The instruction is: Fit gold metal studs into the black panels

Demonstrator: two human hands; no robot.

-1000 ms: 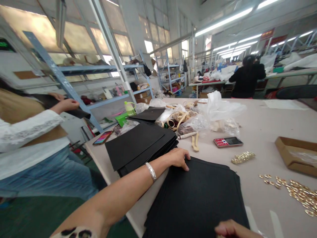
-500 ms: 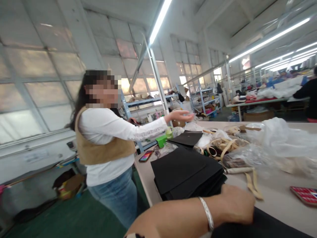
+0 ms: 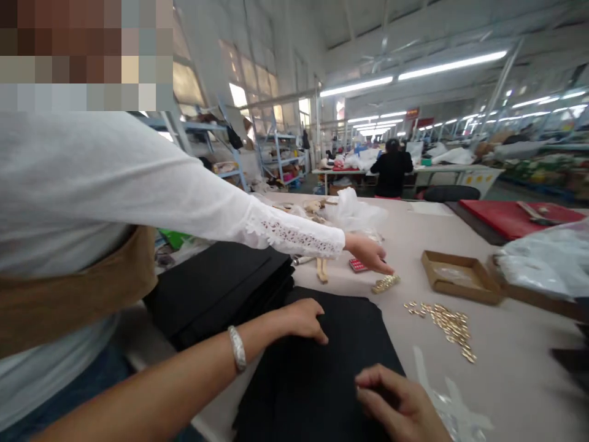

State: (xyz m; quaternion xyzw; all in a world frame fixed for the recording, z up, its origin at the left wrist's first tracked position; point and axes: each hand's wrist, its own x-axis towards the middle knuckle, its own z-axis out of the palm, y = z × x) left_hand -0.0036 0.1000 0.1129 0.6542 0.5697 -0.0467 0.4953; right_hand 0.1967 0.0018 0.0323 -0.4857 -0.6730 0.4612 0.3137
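From the left hand, 12 o'clock is barred: a co-worker's white sleeve stretches low across the table, ending in that person's hand just above a small heap of gold fittings. At 10 o'clock a second black stack lies just beside the black sheets. From the right hand, scattered gold fittings lie at 1 o'clock, with a cardboard box beyond them. At 3 o'clock the tabletop lies open past some clear plastic scraps.
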